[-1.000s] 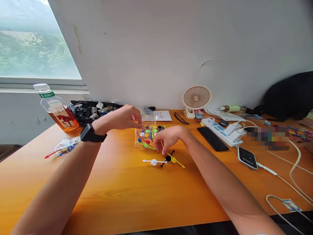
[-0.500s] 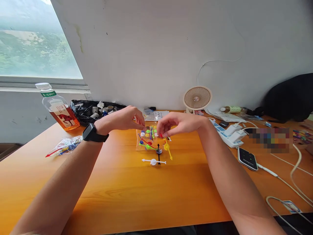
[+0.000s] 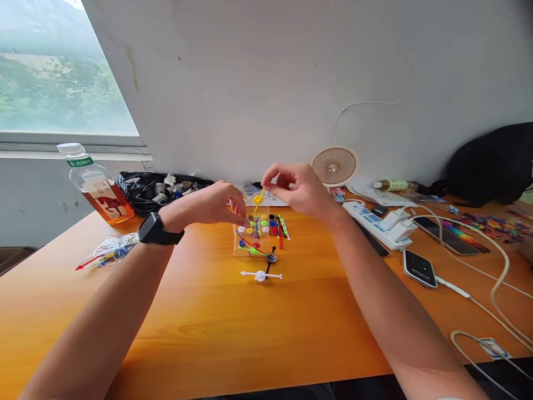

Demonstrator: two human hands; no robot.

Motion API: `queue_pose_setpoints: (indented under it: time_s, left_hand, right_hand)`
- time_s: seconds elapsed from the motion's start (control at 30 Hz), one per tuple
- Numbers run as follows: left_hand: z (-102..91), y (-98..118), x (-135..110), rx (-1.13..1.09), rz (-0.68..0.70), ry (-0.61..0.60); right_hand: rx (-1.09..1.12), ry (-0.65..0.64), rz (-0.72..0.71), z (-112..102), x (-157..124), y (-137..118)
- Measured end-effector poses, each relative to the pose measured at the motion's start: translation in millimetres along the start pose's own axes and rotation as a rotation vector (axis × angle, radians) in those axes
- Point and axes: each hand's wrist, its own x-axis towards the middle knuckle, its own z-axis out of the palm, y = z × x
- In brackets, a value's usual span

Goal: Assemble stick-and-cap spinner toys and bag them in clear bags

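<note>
Thumb and fingertips of my right hand (image 3: 289, 188) pinch the end of a yellow arrow spinner (image 3: 259, 201), which hangs over a clear plastic bag (image 3: 237, 249). My left hand (image 3: 220, 204), with a black watch on its wrist, is closed at the bag's upper left edge. Inside or behind the clear film lie red, blue, green and other coloured pieces; which are inside is hard to tell. In front of the bag lie a white arrow spinner (image 3: 261, 275) and a black arrow spinner (image 3: 271, 258).
Coloured arrows and discs (image 3: 278, 226) sit right of the bag. At left are a bagged spinner (image 3: 110, 253), a drink bottle (image 3: 100, 189) and a black plastic bag (image 3: 141, 191). A fan (image 3: 335, 166), power strip (image 3: 375, 225) and phone (image 3: 419, 268) with cables stand at right.
My right hand has risen and lifted the yellow arrow spinner up and to the left, above the bag. My left hand stays in nearly the same place.
</note>
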Motion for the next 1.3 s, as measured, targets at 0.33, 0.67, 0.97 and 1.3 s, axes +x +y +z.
queue_pose_setpoints:
  time_s: [0.33,0.67,0.97,1.3]
  left_hand:
    - [1.5,-3,0,0.061,-0.027,0.056]
    - [0.0,-3,0,0.061,0.042,-0.004]
    - [-7.8,-2,-4,0.072,-0.091,-0.002]
    - [-9.4,-7,-5,0.062,-0.094,-0.031]
  right_hand:
    - [-0.049,-0.309,-0.027,6,-3,-8]
    - [-0.208,-0.513,0.025,16,-2,0]
    - [-0.155,-0.259,0.005,6,-3,-3]
    - [-0.075,-1.201,0.235,21,-3,33]
